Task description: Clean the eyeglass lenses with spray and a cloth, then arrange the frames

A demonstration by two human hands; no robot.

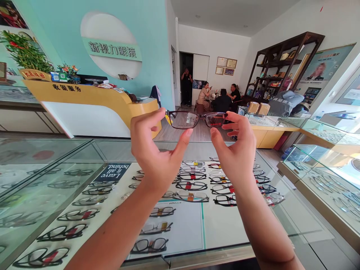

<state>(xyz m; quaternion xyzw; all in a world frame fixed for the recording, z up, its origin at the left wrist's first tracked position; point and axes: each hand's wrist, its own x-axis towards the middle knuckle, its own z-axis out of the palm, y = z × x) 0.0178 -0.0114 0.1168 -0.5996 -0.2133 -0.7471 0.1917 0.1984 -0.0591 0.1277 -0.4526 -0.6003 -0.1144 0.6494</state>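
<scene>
A pair of dark-framed eyeglasses (200, 115) is held up level in front of me, above a glass display case. My left hand (157, 146) grips its left end between the index finger and thumb. At the other end, my right hand (234, 144) pinches the frame the same way. Red print shows on the right lens, and a bit of yellow is by the left end. Below my arms, rows of eyeglasses (192, 176) lie inside the display case (230, 245), several with red or orange tags.
A yellow and white counter (98, 116) stands at the left. More glass cases (329, 180) line the right side. Beyond, several people (222, 99) sit at a table and one person (186, 86) stands in a doorway. A dark shelf (277, 67) is against the right wall.
</scene>
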